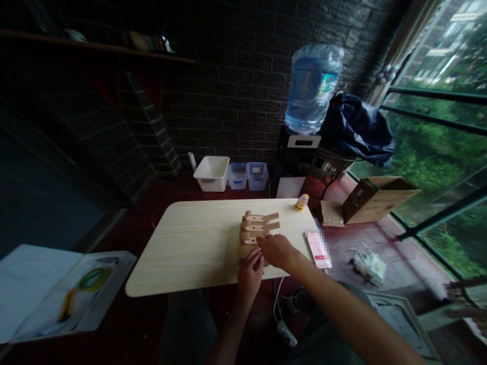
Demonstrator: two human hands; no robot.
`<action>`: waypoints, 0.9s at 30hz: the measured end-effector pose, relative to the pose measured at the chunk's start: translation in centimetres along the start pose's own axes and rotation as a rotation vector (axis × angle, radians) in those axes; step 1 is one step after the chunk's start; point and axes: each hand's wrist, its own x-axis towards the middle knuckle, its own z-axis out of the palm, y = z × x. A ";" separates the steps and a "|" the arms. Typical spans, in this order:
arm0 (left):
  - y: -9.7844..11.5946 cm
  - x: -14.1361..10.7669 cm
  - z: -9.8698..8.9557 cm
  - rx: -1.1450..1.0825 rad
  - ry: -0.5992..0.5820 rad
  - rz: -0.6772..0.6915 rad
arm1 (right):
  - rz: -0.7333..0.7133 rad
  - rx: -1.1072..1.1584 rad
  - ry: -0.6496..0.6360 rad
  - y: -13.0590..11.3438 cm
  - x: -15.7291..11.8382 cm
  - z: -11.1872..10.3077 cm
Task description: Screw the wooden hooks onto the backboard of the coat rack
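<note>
A tan block-like object (pixel 245 250) with several pale straps or strips (pixel 254 224) across its top rests on the light wooden table (pixel 190 243), right of the middle. My left hand (pixel 251 268) is at its near side, thumb and fingers pinched together at the edge. Reaching in from the right, my right hand (pixel 277 249) lies over the object's near right part with its fingers curled close to the left fingertips. Whatever is between the fingers of either hand is too small to make out.
A yellow-capped bottle (pixel 301 203) stands at the table's back right corner, and a phone (pixel 318 249) lies at the right edge. Beyond are plastic bins (pixel 213 174), a water dispenser (pixel 297 162) and a cardboard box (pixel 375 199). An open white case (pixel 95 294) sits at left.
</note>
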 end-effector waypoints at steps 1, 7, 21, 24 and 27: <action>0.1 0.0 -0.1 0.003 0.000 -0.002 | -0.002 -0.005 -0.007 0.0 0.2 0.2; 0.4 0.1 -0.3 -0.008 -0.037 -0.003 | 0.113 0.062 -0.038 0.8 0.7 0.7; 0.3 0.1 -0.1 0.021 0.017 0.024 | -0.008 0.010 -0.043 1.0 0.3 -0.4; 0.2 0.1 -0.2 0.034 0.003 0.043 | 0.037 0.017 -0.035 0.8 0.5 0.1; 0.0 0.1 -0.1 0.042 -0.004 0.039 | 0.066 0.030 -0.031 0.8 0.4 0.3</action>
